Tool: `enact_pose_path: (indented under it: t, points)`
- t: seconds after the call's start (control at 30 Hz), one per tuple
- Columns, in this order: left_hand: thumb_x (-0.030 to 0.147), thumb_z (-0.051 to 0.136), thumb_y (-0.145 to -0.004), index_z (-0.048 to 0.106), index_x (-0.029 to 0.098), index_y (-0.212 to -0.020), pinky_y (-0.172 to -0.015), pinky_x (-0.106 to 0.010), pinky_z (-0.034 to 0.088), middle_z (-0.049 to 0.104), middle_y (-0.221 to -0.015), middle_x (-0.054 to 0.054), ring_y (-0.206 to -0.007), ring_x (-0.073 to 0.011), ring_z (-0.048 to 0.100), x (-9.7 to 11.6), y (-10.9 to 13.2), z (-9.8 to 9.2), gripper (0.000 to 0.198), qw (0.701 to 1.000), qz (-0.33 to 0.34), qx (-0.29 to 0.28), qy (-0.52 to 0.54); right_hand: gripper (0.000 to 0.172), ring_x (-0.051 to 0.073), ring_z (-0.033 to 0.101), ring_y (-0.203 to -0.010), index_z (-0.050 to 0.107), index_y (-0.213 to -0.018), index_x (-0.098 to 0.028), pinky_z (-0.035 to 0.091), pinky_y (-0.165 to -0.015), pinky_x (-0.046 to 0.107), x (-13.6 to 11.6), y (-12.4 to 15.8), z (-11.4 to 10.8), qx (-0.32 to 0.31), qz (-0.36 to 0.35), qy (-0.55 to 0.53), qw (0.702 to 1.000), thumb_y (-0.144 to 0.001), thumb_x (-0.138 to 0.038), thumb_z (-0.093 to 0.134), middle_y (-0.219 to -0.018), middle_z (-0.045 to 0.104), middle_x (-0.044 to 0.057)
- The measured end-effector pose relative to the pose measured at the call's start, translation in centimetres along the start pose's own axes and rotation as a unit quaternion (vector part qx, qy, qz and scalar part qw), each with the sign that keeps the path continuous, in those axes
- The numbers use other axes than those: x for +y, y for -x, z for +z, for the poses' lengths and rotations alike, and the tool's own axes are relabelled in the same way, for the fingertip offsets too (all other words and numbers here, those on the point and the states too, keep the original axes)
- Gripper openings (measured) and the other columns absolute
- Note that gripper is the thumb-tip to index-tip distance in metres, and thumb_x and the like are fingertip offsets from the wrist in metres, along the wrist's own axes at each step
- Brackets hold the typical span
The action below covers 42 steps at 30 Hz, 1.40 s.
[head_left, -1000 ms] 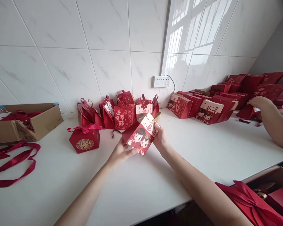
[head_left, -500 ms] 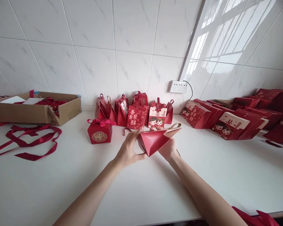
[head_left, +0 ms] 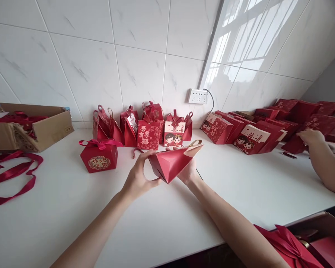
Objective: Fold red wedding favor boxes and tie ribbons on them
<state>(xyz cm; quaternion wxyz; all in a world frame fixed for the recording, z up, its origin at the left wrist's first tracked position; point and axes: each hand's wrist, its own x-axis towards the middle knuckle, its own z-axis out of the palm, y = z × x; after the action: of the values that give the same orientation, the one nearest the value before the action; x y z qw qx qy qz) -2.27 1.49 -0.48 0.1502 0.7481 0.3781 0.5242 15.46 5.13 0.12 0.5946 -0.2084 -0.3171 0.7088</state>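
Above the middle of the table, both my hands hold a red paper gift box [head_left: 169,163], tilted so that its triangular folded side faces me. A gold ribbon loop [head_left: 195,143] sticks up at its right edge. My left hand [head_left: 138,174] grips the left side, thumb below and fingers above. My right hand [head_left: 188,172] supports it from behind and beneath, its fingers mostly hidden by the box. To the left stands a red box with a bow [head_left: 99,156] and a round gold emblem. Several finished-looking red gift boxes [head_left: 146,134] with ribbon loops stand behind.
A cardboard carton [head_left: 50,128] with red ribbons stands at the left, loose dark-red ribbon [head_left: 19,167] before it. Rows of red boxes [head_left: 249,137] stand at the right, where another person's hand [head_left: 314,139] reaches. A power strip [head_left: 197,96] is on the wall; an open box [head_left: 328,238] lies lower right.
My view has turned to the right, so the table's things sit further left. Another person's hand and arm now show at the right. My grip on the gift box looks unchanged.
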Motion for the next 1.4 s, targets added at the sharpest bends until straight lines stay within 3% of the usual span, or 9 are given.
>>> enact_pose_path:
  t: [0.13, 0.23, 0.33, 0.53, 0.83, 0.97, 1.1, 1.27, 1.4]
  points:
    - [0.034, 0.074, -0.063, 0.048, 0.020, -0.116, -0.095, -0.037, 0.048, 0.061, -0.118, -0.010, -0.112, -0.0269, 0.058, 0.2, -0.5, 0.0, 0.061, 0.988, -0.106, 0.024, 0.111, 0.029, 0.022, 0.065, -0.084, 0.065, -0.094, -0.027, 0.055, -0.072, 0.036, -0.1, 0.4, 0.4, -0.024, 0.018, 0.013, 0.999, -0.070, -0.043, 0.068, -0.099, 0.070, 0.000]
    - [0.049, 0.070, -0.065, 0.057, 0.018, -0.104, -0.085, -0.033, 0.051, 0.066, -0.111, -0.010, -0.105, -0.0267, 0.062, 0.3, -1.1, -0.2, 0.052, 0.953, -0.207, 0.058, 0.212, 0.031, 0.020, 0.063, -0.084, 0.065, -0.097, -0.025, 0.054, -0.069, 0.032, 0.1, 0.8, 0.7, -0.036, 0.026, 0.054, 0.998, -0.071, -0.042, 0.069, -0.101, 0.069, 0.002]
    - [0.059, 0.063, -0.068, 0.062, 0.017, -0.096, -0.081, -0.033, 0.051, 0.070, -0.103, -0.009, -0.099, -0.0260, 0.064, 0.1, -1.3, -0.4, 0.051, 0.928, -0.274, 0.081, 0.238, 0.030, 0.018, 0.060, -0.076, 0.064, -0.094, -0.023, 0.052, -0.062, 0.028, 0.5, 1.0, 0.8, -0.055, 0.020, 0.091, 0.994, -0.070, -0.039, 0.073, -0.092, 0.068, 0.003]
    - [0.064, 0.062, -0.067, 0.065, 0.016, -0.088, -0.076, -0.033, 0.053, 0.072, -0.092, -0.009, -0.089, -0.0241, 0.067, 0.4, -1.4, -0.5, 0.053, 0.901, -0.328, 0.098, 0.265, 0.026, 0.012, 0.055, -0.064, 0.063, -0.088, -0.023, 0.049, -0.057, 0.025, 1.1, 0.7, 0.5, -0.070, 0.009, 0.107, 0.992, -0.072, -0.041, 0.073, -0.079, 0.063, 0.000]
    - [0.066, 0.053, -0.075, 0.061, 0.020, -0.110, -0.078, -0.037, 0.054, 0.071, -0.107, -0.010, -0.099, -0.0260, 0.066, -0.2, -1.2, -0.4, 0.059, 0.877, -0.359, 0.107, 0.301, 0.032, 0.011, 0.055, -0.060, 0.060, -0.085, -0.021, 0.047, -0.057, 0.026, 1.4, 0.7, 0.4, -0.094, -0.016, 0.139, 0.986, -0.069, -0.042, 0.077, -0.078, 0.061, -0.001]
    - [0.064, 0.052, -0.076, 0.059, 0.020, -0.112, -0.075, -0.035, 0.055, 0.070, -0.107, -0.010, -0.100, -0.0261, 0.066, -0.1, -1.2, -0.4, 0.058, 0.876, -0.353, 0.126, 0.302, 0.033, 0.012, 0.055, -0.060, 0.060, -0.086, -0.021, 0.047, -0.057, 0.028, 1.4, 0.7, 0.4, -0.090, -0.005, 0.139, 0.986, -0.066, -0.039, 0.079, -0.079, 0.061, -0.001]
    - [0.062, 0.057, -0.072, 0.059, 0.017, -0.107, -0.079, -0.036, 0.054, 0.069, -0.107, -0.011, -0.100, -0.0270, 0.065, 0.2, -1.3, -0.3, 0.058, 0.893, -0.316, 0.099, 0.305, 0.030, 0.012, 0.054, -0.061, 0.062, -0.084, -0.021, 0.046, -0.058, 0.028, 1.3, 0.7, 0.6, -0.063, 0.003, 0.126, 0.990, -0.072, -0.045, 0.073, -0.078, 0.062, 0.000]
    - [0.043, 0.070, -0.065, 0.048, 0.019, -0.119, -0.084, -0.036, 0.052, 0.065, -0.108, -0.009, -0.098, -0.0243, 0.064, 0.5, -0.9, 0.2, 0.063, 0.954, -0.208, 0.052, 0.207, 0.030, 0.017, 0.059, -0.078, 0.066, -0.086, -0.022, 0.050, -0.069, 0.030, 1.3, 0.1, 0.3, 0.029, 0.019, 0.049, 0.998, -0.069, -0.044, 0.075, -0.089, 0.067, 0.002]
    - [0.030, 0.068, -0.066, 0.035, 0.022, -0.137, -0.086, -0.039, 0.051, 0.059, -0.113, -0.010, -0.105, -0.0259, 0.058, 0.1, -0.3, 0.7, 0.078, 0.997, -0.059, 0.018, 0.055, 0.022, 0.019, 0.061, -0.078, 0.065, -0.076, -0.021, 0.051, -0.074, 0.033, 1.3, -0.2, 0.2, 0.017, 0.025, 0.006, 1.000, -0.060, -0.029, 0.077, -0.083, 0.069, 0.001]
